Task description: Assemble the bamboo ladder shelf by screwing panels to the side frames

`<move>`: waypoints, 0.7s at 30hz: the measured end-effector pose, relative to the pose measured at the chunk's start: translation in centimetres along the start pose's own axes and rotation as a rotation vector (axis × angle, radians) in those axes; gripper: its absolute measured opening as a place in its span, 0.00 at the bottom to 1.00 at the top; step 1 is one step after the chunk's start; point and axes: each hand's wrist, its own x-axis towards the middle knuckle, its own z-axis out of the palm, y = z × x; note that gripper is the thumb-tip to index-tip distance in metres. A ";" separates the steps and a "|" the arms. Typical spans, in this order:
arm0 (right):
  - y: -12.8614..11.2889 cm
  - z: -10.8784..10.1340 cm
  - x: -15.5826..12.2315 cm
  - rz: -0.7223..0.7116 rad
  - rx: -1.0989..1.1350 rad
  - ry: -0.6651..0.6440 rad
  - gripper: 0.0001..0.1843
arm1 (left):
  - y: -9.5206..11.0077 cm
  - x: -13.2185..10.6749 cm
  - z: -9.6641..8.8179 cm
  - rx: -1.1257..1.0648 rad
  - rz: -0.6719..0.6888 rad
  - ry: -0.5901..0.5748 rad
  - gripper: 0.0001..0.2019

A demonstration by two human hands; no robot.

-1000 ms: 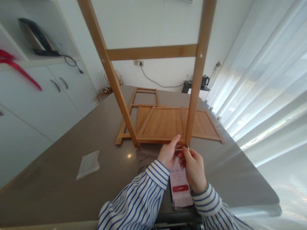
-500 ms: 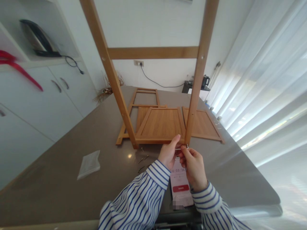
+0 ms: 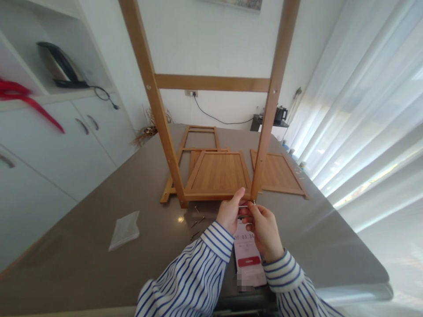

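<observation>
A tall wooden frame with two posts and a crossbar stands upright before me. My left hand is closed at the foot of the right post, thumb pointing up beside the panel edge; its fingers are partly hidden. From it a thin metal rod, apparently a hex key, runs across to my right hand. The right fingers pinch its other end against the post's lower end. Whether it sits in a bolt cannot be made out. Several bolts lie left of my hands. Below them is a phone showing a timer.
A slatted wooden panel lies behind the posts, with another panel to the right and a flat open frame farther back. A clear plastic bag rests on the grey table at left. A curtain hangs at right.
The view has tilted up slightly, so the background sits lower. The right post's foot and my right hand appear a little farther left. Both hands keep their closed grips.
</observation>
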 end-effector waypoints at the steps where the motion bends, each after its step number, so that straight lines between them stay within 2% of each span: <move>1: 0.0 0.0 0.1 0.007 0.012 -0.009 0.16 | 0.0 0.0 0.0 0.001 0.001 0.007 0.21; 6: 0.0 0.0 0.1 0.038 0.072 -0.009 0.16 | 0.0 0.1 0.2 -0.014 -0.001 0.030 0.19; 12: -0.1 0.1 -0.4 0.015 0.042 -0.005 0.15 | 0.1 0.4 0.1 -0.051 -0.007 0.080 0.18; 16: -0.4 -0.6 -0.8 -0.007 -0.064 -0.015 0.14 | 0.2 0.6 0.1 -0.082 -0.005 0.111 0.17; 21: -1.7 -2.3 -1.4 -0.127 -0.129 -0.034 0.15 | 0.4 0.6 -0.1 -0.056 0.013 0.117 0.18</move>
